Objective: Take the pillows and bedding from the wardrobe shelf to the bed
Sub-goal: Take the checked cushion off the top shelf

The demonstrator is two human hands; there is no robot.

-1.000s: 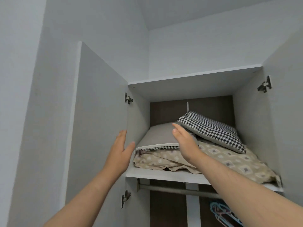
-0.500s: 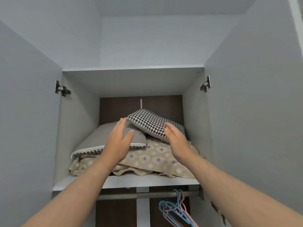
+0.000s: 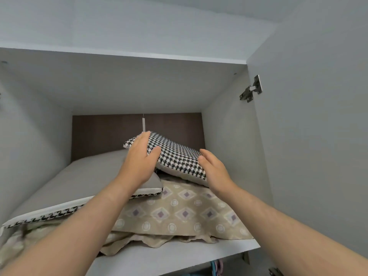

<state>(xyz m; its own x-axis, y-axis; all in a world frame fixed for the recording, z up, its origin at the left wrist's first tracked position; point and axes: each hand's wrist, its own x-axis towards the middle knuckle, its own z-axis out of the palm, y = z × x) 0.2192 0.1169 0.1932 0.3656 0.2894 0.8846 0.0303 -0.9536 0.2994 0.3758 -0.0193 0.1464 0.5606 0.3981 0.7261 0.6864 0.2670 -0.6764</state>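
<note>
A black-and-white houndstooth pillow (image 3: 175,156) lies tilted at the back of the wardrobe shelf (image 3: 179,255). My left hand (image 3: 140,158) rests flat on its left end, fingers apart. My right hand (image 3: 214,169) is at its right front edge, fingers straight, touching or almost touching it. A larger grey pillow (image 3: 83,182) with houndstooth trim lies to the left, partly under my left forearm. Both pillows sit on folded beige patterned bedding (image 3: 179,214).
The open right wardrobe door (image 3: 318,136) with a metal hinge (image 3: 251,89) stands close on the right. The compartment's top panel (image 3: 123,84) is low over the pillows. Coloured hangers (image 3: 216,265) show below the shelf.
The view has moved closer to the shelf. Both hands have reached forward: the left from the grey pillow onto the houndstooth pillow's left end, the right to its right edge.
</note>
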